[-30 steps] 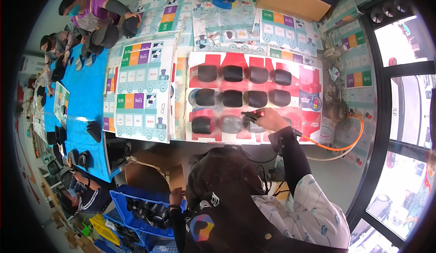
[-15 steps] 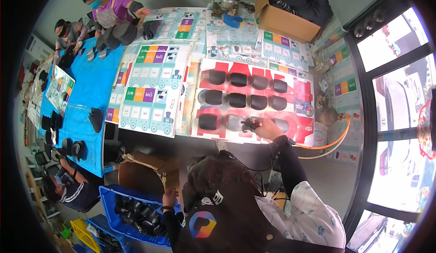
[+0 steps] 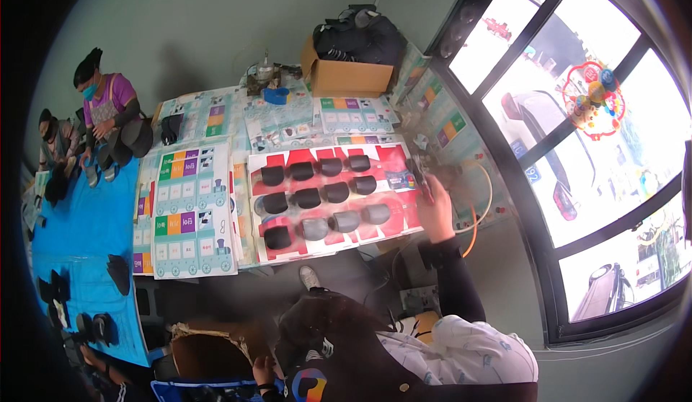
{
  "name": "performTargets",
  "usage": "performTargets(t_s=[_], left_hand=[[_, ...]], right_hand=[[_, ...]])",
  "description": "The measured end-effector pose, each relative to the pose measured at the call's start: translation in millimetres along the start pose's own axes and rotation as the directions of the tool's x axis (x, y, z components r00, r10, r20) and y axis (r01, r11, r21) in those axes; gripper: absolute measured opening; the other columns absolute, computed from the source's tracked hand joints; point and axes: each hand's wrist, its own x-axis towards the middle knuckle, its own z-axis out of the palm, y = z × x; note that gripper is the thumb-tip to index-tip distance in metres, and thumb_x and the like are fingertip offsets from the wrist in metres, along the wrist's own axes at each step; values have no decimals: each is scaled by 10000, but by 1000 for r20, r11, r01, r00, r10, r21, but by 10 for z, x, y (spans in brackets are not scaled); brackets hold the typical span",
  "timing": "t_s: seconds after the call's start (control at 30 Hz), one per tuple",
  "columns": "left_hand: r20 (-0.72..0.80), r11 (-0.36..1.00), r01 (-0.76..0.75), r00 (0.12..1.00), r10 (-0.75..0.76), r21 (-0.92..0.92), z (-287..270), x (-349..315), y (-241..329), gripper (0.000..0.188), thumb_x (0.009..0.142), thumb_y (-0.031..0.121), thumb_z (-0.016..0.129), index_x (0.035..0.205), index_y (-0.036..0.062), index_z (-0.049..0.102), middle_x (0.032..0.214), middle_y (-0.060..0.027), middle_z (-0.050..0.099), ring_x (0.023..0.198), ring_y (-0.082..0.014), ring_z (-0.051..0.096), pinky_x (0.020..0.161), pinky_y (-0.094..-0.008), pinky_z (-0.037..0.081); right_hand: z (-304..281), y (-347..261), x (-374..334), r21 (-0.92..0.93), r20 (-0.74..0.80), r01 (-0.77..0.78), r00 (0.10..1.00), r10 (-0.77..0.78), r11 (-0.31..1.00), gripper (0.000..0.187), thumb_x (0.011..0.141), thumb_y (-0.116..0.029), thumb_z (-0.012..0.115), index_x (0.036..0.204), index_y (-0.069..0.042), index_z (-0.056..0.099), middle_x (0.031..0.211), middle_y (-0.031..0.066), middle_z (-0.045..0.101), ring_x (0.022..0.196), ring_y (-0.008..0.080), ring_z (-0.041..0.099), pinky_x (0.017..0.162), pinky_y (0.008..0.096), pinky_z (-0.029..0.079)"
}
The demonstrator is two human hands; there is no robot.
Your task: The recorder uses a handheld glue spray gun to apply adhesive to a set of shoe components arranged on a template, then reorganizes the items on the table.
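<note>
The person's right hand (image 3: pixel 437 213) grips a dark spray gun (image 3: pixel 424 178). Just left of it, twelve rounded pieces (image 3: pixel 307 199), dark and grey, sit in rows on a red-and-white board (image 3: pixel 405 219). The left hand (image 3: pixel 264 370), low beside a blue crate (image 3: pixel 205 383), bends its fingers; its grip cannot be told.

To the left of the board (image 3: pixel 401 218), the sheets (image 3: pixel 189 247) lie flat, so a hand could pass low over them. On the board, twelve pads (image 3: pixel 307 198) stand in three rows, and only narrow lanes are left between them. At the board's right edge, the right hand (image 3: pixel 435 211) with the gun (image 3: pixel 426 180) blocks the way, and beyond it hoses (image 3: pixel 474 232) make loops. Behind the board, the tall box (image 3: pixel 351 79) is an obstacle; the tape roll (image 3: pixel 275 97), left of this box, is lower.
</note>
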Motion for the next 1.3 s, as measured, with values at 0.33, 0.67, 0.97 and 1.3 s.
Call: performTargets(t_s=[0.33,0.67,0.97,1.3], left_hand=[[-182,951,-195,953,241,241,-233,179,505,283,955,294,672,1085,48,717,976,-190,734,919,-345,722,787,-412,555],[-454,978,-23,888,-76,-209,-254,-837,290,217,988,155,638,1111,-18,683,974,-95,742,894,-175,706,809,-300,545],[-422,937,86,876,-232,-337,225,-967,-608,253,963,173,642,1092,-40,690,948,-136,748,864,-217,721,804,-323,555],[-433,927,3,883,-179,-376,-8,-775,-193,236,989,123,598,1141,-46,662,957,-126,743,884,-204,716,783,-318,555]], right_hand=[[1152,-704,-1376,211,728,218,615,-302,953,221,865,-197,651,1058,-89,639,875,186,686,831,439,652,701,532,498],[2691,-550,-1154,145,798,298,528,-289,944,326,826,-148,597,1145,-106,648,910,242,693,871,461,659,764,550,511],[2938,-632,-1089,209,808,351,464,-364,912,294,826,-167,592,1102,-111,677,946,229,700,940,446,660,816,539,510],[2972,-423,-1010,205,813,206,509,-284,957,250,855,-163,617,1085,-97,691,966,229,704,944,446,667,809,518,529]])
